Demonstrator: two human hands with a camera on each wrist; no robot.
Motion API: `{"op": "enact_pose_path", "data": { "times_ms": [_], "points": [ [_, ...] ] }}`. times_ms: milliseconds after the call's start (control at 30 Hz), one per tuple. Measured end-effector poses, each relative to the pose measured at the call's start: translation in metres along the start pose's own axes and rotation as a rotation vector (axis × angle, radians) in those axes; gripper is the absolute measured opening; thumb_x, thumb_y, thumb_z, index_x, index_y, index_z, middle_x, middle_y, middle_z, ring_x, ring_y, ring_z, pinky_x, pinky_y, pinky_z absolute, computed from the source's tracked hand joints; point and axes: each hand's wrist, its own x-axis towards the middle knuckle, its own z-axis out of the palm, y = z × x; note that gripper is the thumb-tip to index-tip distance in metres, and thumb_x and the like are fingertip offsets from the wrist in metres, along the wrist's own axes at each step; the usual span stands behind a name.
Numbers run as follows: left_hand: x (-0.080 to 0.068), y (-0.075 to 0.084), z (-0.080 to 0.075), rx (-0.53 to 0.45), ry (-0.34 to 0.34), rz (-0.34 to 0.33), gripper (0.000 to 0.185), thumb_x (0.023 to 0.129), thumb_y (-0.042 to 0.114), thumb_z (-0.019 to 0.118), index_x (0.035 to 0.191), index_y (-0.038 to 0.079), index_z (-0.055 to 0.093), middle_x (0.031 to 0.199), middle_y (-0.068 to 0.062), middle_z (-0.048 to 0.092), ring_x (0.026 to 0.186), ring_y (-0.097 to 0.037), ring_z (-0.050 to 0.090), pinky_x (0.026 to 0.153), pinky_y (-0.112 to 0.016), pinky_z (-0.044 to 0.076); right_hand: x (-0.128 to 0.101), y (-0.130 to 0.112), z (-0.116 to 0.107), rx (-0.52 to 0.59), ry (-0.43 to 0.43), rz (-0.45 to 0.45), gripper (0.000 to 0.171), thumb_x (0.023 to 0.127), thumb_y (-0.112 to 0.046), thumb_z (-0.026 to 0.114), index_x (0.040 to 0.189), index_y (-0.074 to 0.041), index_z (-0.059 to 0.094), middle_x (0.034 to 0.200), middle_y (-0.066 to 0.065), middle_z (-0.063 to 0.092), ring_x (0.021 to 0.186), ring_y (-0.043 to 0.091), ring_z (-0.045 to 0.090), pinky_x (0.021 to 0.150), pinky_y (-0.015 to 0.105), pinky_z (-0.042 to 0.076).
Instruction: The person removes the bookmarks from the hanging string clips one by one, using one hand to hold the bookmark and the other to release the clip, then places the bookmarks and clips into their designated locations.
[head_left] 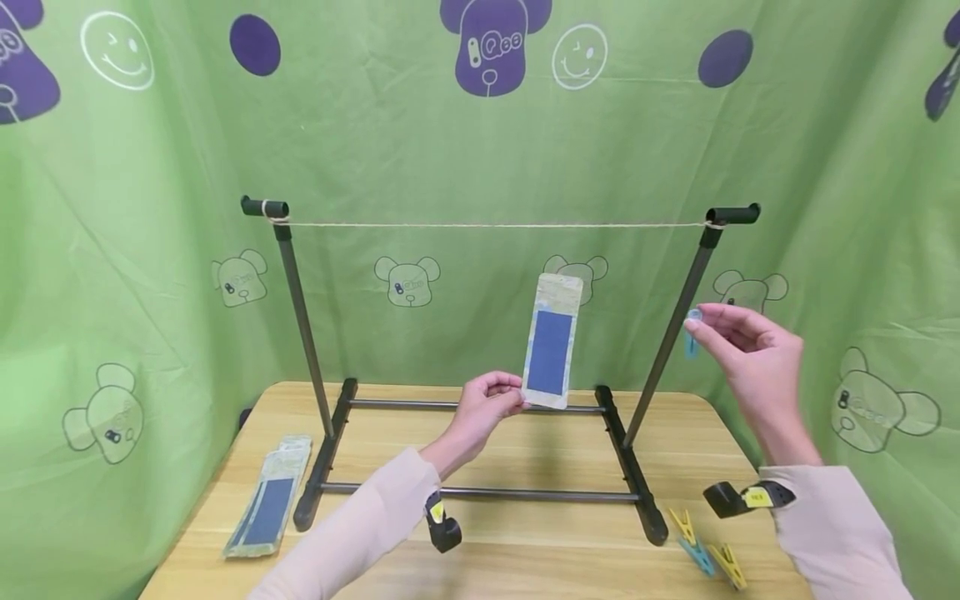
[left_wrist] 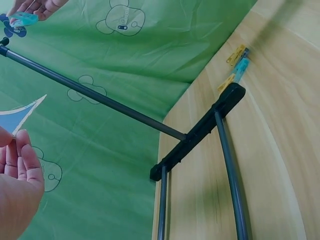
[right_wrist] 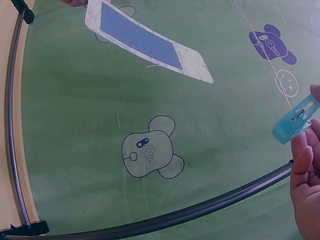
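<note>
Packet (head_left: 553,342), flat, pale border with a dark blue panel, stands upright above the far edge of the wooden table (head_left: 525,533), pinched at its lower left corner by the left hand (head_left: 486,402); thumb and fingers are curled onto that corner. Packet top sits well below the string (head_left: 495,224). In the left wrist view only a curled corner of the packet shows above the fingers (left_wrist: 20,162).

Right hand (head_left: 746,350) is raised beside the right post of the rack (head_left: 480,492), pinching a light blue clothespin (head_left: 692,333) between thumb and fingertips; remaining fingers loosely bent. Right wrist view confirms it: translucent blue peg with a metal spring, held at its rear end, jaws pointing away from the palm. Peg and packet are well apart.

Rack: black metal frame, two slanted posts, string stretched taut between the top handles, nothing hanging on it.

Table, near right: three more clothespins (head_left: 705,550), yellow and blue, lying just beside the right foot of the rack. Table, near left: small stack of similar packets (head_left: 268,508), flat, outside the left foot. Green printed cloth (head_left: 450,125) with bear and smiley motifs forms the backdrop on all sides.
</note>
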Motion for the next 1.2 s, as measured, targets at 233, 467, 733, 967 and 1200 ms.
{"op": "enact_pose_path", "data": {
  "times_ms": [233,467,733,967,1200],
  "points": [
    [-0.005,-0.001,-0.009,0.017,0.003,-0.013,0.022,0.082,-0.013,0.059,0.104,-0.011,0.060,0.085,-0.010,0.063,0.074,-0.016,0.065,0.077,-0.027,0.057,-0.007,0.006,-0.005,0.001,0.007,0.017,0.031,0.079,0.003,0.077,0.109,0.005,0.067,0.092,0.000,0.071,0.078,0.008,0.065,0.067,0.012,0.053],
    [-0.011,0.002,-0.019,0.020,0.004,-0.005,0.022,0.083,-0.011,0.059,0.105,-0.012,0.060,0.086,-0.010,0.064,0.074,-0.016,0.064,0.080,-0.032,0.057,-0.015,0.010,-0.010,0.006,0.020,0.027,0.031,0.079,0.003,0.078,0.108,0.007,0.067,0.092,0.002,0.071,0.077,0.009,0.065,0.066,0.012,0.053],
    [-0.017,0.002,-0.030,0.020,0.007,-0.019,0.021,0.085,-0.010,0.058,0.105,-0.012,0.059,0.086,-0.010,0.063,0.075,-0.016,0.064,0.078,-0.028,0.057,-0.021,0.014,-0.017,0.022,0.019,0.042,0.031,0.080,0.004,0.076,0.109,0.007,0.066,0.093,0.002,0.071,0.078,0.009,0.065,0.069,0.012,0.053],
    [-0.025,0.006,-0.040,0.019,-0.027,-0.002,0.021,0.085,-0.011,0.059,0.106,-0.013,0.058,0.087,-0.010,0.063,0.076,-0.016,0.063,0.079,-0.028,0.057,-0.027,0.017,-0.023,0.001,0.024,0.077,0.033,0.080,0.003,0.077,0.111,0.005,0.066,0.094,0.000,0.072,0.079,0.007,0.067,0.072,0.015,0.053],
    [-0.034,0.006,-0.047,0.030,-0.030,-0.028,0.023,0.083,-0.012,0.056,0.105,-0.014,0.057,0.085,-0.009,0.062,0.075,-0.015,0.063,0.078,-0.027,0.056,-0.033,0.020,-0.027,0.010,0.026,0.103,0.032,0.080,0.003,0.077,0.110,0.003,0.067,0.094,-0.001,0.072,0.079,0.007,0.067,0.072,0.015,0.053]
  ]
}}
